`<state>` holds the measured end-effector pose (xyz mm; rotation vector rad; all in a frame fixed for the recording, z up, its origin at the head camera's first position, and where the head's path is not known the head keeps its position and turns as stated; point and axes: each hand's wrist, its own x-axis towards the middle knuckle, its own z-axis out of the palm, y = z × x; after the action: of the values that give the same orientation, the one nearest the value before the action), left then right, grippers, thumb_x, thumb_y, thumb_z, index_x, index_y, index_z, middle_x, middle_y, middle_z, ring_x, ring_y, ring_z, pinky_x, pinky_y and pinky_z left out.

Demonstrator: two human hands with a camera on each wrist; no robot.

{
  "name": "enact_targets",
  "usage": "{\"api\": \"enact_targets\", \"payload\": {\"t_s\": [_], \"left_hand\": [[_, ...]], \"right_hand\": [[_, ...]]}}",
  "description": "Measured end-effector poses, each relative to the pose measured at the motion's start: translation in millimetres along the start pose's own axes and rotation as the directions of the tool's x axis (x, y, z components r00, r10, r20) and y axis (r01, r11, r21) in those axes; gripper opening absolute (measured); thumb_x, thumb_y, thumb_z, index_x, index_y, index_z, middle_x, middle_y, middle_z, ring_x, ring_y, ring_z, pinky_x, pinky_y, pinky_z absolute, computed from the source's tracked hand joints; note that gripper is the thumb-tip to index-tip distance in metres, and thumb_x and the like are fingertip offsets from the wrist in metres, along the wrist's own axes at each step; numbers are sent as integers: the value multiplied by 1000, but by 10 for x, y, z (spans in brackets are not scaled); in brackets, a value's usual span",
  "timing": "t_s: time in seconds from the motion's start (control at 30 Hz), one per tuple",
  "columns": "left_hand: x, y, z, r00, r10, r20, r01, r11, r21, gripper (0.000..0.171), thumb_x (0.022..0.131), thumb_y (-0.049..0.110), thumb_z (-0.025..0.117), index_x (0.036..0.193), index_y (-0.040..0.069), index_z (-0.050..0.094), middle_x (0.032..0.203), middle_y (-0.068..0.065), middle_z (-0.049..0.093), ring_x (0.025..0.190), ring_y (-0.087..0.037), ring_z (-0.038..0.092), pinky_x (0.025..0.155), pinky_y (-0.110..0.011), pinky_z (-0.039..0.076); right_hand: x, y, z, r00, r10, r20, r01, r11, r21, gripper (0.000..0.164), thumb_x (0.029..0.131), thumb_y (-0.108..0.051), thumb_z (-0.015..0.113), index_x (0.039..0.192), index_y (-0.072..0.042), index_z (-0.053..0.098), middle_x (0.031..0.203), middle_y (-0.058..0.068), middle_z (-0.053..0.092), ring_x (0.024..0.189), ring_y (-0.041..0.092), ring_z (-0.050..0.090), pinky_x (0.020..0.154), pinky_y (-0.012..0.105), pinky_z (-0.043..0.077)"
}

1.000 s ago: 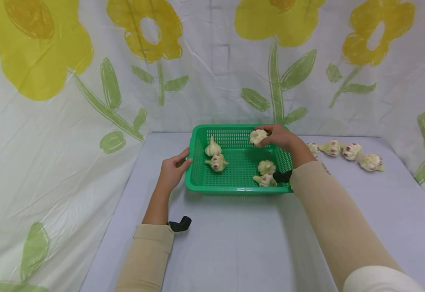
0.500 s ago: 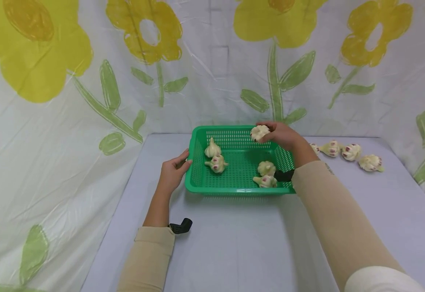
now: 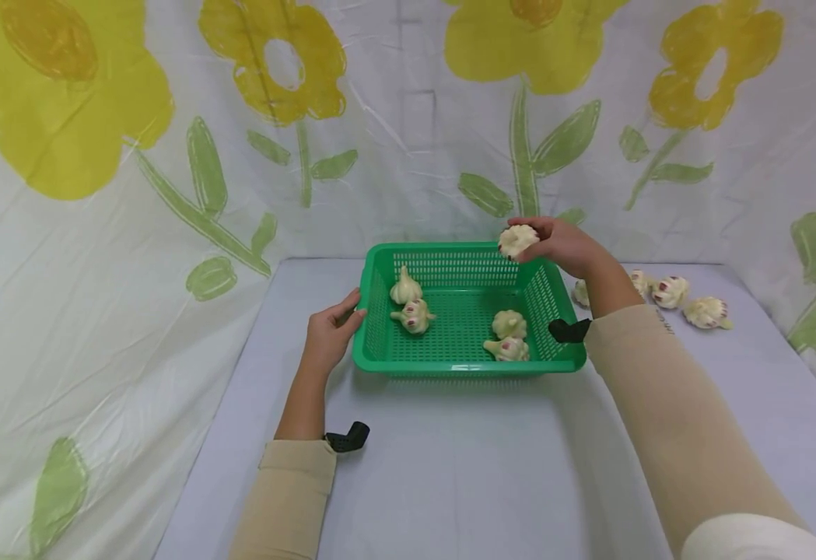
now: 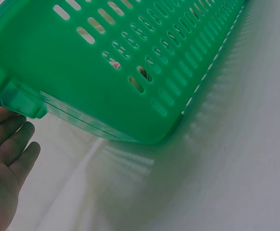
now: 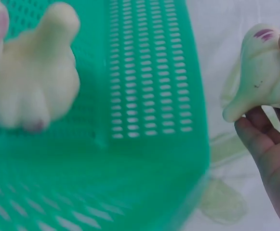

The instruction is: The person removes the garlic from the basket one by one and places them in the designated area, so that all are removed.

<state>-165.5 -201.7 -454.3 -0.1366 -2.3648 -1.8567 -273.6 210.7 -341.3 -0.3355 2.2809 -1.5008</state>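
Note:
In the head view my right hand point(image 3: 567, 247) grips a garlic bulb point(image 3: 518, 241), raised at the far right corner of a green plastic basket point(image 3: 465, 367). The right wrist view has this held garlic bulb point(image 5: 262, 72) at its right edge, its stem pointing down and left. My left hand point(image 3: 328, 333) touches the basket's left rim, its fingers extended. Seen from the left wrist, these fingers point(image 4: 21, 144) lie just below the rim's lip; the thumb is mostly hidden. Inside the basket sit two bulbs at left point(image 3: 415, 316) and two at right point(image 3: 509, 324).
Several garlic bulbs point(image 3: 707, 313) lie in a row on the pale table point(image 3: 450, 459) to the right of the basket, partly behind my right forearm. A white curtain point(image 3: 408, 171) printed with yellow flowers hangs behind the table.
My right hand has shifted right and slightly up with the garlic bulb, from above the basket's inside to its far right corner. The left hand stays at the rim.

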Motion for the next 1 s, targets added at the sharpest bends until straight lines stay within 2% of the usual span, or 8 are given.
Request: {"api": "enact_targets", "payload": {"t_s": [0.27,0.4,0.53,0.67,0.83,1.0], "left_hand": [[-13,2,3,1000,-3,6,3,1000,-10,48,95,34,66,137,11,57,144,1,54,135,-15,49,108,-28,43],[-18,-11,5,1000,3,1,-3,1000,-17,48,95,33,66,137,10,58,144,1,54,134,-14,50,107,-26,44],[-21,0,5,1000,6,-6,-6,1000,-14,48,95,33,66,137,10,58,144,2,55,134,-13,50,107,-25,44],[-17,-5,3,1000,-1,-9,1,1000,-3,48,95,34,66,137,11,58,144,3,54,135,-13,49,107,-26,44],[-14,-11,2,1000,-7,-1,7,1000,-16,46,96,31,66,137,11,58,144,2,53,135,-14,48,108,-27,43],[-90,244,-2,999,-30,19,30,999,-13,44,97,21,64,137,3,55,145,-3,52,136,-17,48,108,-29,43]], "right_hand": [[-205,-53,-253,998,-39,-46,33,992,-125,70,88,-6,72,150,-12,41,135,2,55,104,8,60,86,20,52],[-342,-66,-353,997,-26,-71,10,977,-214,71,88,-8,72,151,-15,41,142,6,51,109,9,57,85,19,52],[-459,-47,-460,995,-1,-95,-28,953,-301,72,89,-12,72,152,-20,40,149,8,45,118,16,51,84,20,50],[-537,28,-556,993,14,-121,-63,910,-409,70,88,-18,73,151,-23,41,148,11,46,118,24,51,84,29,50],[-609,158,-644,991,31,-129,-93,857,-507,71,87,-19,74,150,-19,42,146,16,46,119,32,51,91,45,50],[-698,237,-696,990,45,-135,-113,826,-553,71,86,-13,72,150,-14,41,149,21,43,125,39,46,99,61,44]]}}
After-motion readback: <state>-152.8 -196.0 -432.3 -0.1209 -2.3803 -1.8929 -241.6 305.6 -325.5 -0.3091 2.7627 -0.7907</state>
